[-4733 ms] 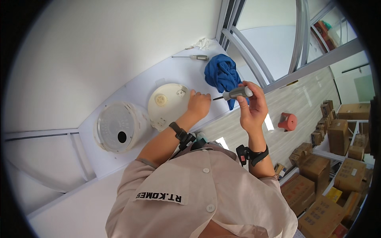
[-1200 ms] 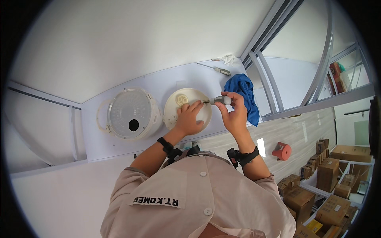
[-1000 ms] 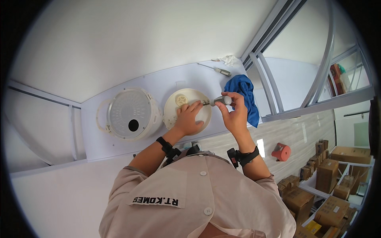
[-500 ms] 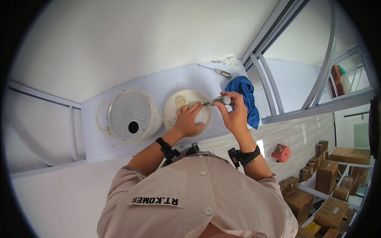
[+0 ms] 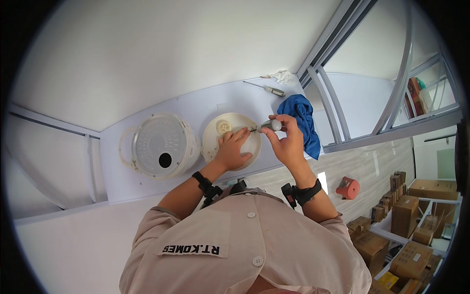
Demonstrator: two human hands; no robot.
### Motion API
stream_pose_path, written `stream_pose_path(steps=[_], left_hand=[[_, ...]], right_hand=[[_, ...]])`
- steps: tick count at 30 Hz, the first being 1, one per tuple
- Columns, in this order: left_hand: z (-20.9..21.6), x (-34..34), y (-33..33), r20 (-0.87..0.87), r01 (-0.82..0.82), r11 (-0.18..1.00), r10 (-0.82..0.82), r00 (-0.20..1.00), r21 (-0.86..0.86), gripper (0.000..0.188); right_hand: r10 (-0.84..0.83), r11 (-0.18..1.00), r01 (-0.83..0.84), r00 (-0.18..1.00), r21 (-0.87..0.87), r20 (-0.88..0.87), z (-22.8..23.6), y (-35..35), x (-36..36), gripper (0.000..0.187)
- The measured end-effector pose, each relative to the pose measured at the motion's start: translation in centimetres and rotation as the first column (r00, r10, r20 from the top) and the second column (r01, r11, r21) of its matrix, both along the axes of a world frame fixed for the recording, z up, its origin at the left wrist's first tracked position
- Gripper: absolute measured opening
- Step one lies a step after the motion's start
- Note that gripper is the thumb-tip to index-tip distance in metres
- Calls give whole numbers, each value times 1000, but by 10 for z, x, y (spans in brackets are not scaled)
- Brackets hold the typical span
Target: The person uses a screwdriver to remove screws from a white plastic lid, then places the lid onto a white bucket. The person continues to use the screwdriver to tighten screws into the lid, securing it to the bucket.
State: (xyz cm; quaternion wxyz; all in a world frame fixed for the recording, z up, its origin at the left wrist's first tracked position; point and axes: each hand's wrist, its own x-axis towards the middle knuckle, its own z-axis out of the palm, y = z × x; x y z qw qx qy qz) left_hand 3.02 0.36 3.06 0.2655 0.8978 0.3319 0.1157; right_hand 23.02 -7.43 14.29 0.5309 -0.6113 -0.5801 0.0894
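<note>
My right hand (image 5: 287,139) grips a screwdriver (image 5: 270,126) by its grey handle. The short dark shaft points left onto the right part of a round cream-coloured lid (image 5: 213,128). Pressed on that lid, my left hand (image 5: 232,150) lies with its fingers outstretched toward the screwdriver tip. A small round cream cap with spokes (image 5: 224,128) sits near the lid's upper left, just beyond my left fingers. What the tip meets is too small to make out.
A white round appliance body (image 5: 157,143) with a handle stands left of the lid. Beyond, another screwdriver (image 5: 268,88) lies near crumpled white tissue (image 5: 282,76). A blue cloth (image 5: 302,122) lies at the table's right end. A red stool (image 5: 347,188) and cardboard boxes (image 5: 405,215) stand on the floor.
The screwdriver handle has tilted and shifted slightly left and down with my right hand. My left hand keeps its place on the lid.
</note>
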Motion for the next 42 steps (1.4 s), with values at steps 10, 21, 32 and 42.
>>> stream_pose_path(steps=[10,21,32,42], left_hand=[[-5,0,3,33,1,1000,-1,999,1,84],[-10,-2,3,53,-6,1000,4,999,28,92],[-6,0,1,80,-19,1000,20,997,-15,88],[-7,0,6,7,0,1000,0,1000,-19,91]], right_hand=[[30,998,-24,994,-59,106,18,6,-4,41],[-82,994,57,958,97,275,31,10,-16,39],[-34,999,27,987,44,160,19,15,-5,50],[73,990,-101,961,95,265,35,18,-16,47]])
